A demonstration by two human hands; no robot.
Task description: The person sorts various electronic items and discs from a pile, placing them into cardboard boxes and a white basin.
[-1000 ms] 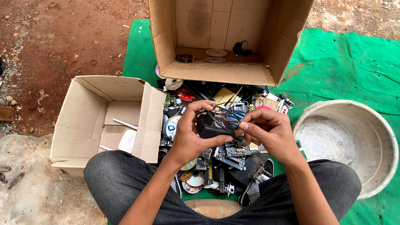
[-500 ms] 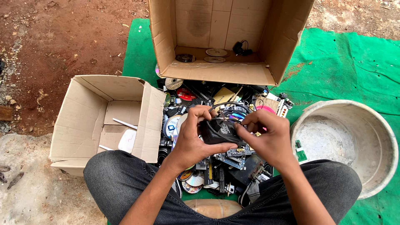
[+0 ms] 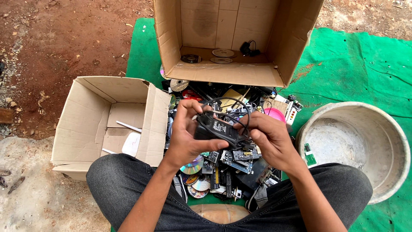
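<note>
Both my hands hold a black power adapter [image 3: 214, 128] with its black cable [image 3: 231, 112] looped above it. My left hand [image 3: 184, 131] grips the adapter's left end, thumb underneath. My right hand [image 3: 268, 137] pinches its right end and the cable. They hover over a pile of electronic scrap [image 3: 227, 172]: circuit boards, discs and wires on a green mat [image 3: 343, 64] between my knees.
An open cardboard box [image 3: 111, 120] on the left holds a white device and sticks. A larger tipped box [image 3: 231, 38] behind the pile holds discs and a small black adapter. A round grey basin [image 3: 356, 146] stands at the right. Bare dirt lies to the left.
My hands have turned the adapter and drawn it slightly closer and higher; the cable now loops above it. The right hand has shifted down onto the adapter's right end.
</note>
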